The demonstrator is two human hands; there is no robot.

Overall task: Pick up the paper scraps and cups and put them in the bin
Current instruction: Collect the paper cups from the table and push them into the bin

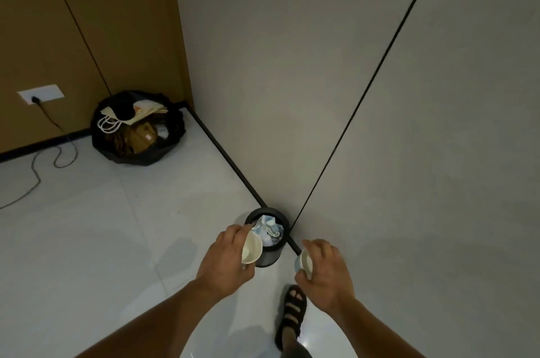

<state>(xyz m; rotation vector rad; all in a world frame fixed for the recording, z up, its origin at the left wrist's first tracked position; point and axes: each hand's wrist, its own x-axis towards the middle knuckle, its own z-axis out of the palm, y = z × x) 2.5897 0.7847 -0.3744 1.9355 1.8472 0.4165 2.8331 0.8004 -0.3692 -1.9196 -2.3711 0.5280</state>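
- Pale floor tiles (87,241) meet a grey wall (292,95), and a small black bin (267,260) stands right in that corner, close to the person.
- Crumpled paper scraps (267,229) are already in the bin, and they fill it nearly to the top.
- The left hand (225,261) has its fingers curled round the first cup (252,248). The cup lies tipped on its side over the near left edge of the bin.
- The right hand (327,273) holds the second cup (305,262) the same way, just to the right of the bin and not over it yet.
- To do this step well, I think the left hand should move a bit more over the middle and then let go, so the cup lands on the paper and does not bounce out (the bin is quite full).
- The right hand needs to slide left over the opening before it drops its cup. One cup at a time looks safest.
- Counting: two cups, two hands, one small bin. I cannot tell how many paper scraps there are, because they are all bunched up.
- Far off to the left there is one big black bag (137,153) of rubbish, one wall socket (41,94) and one cable (35,176).
- One foot in a black sandal (292,311) stands near the bin.
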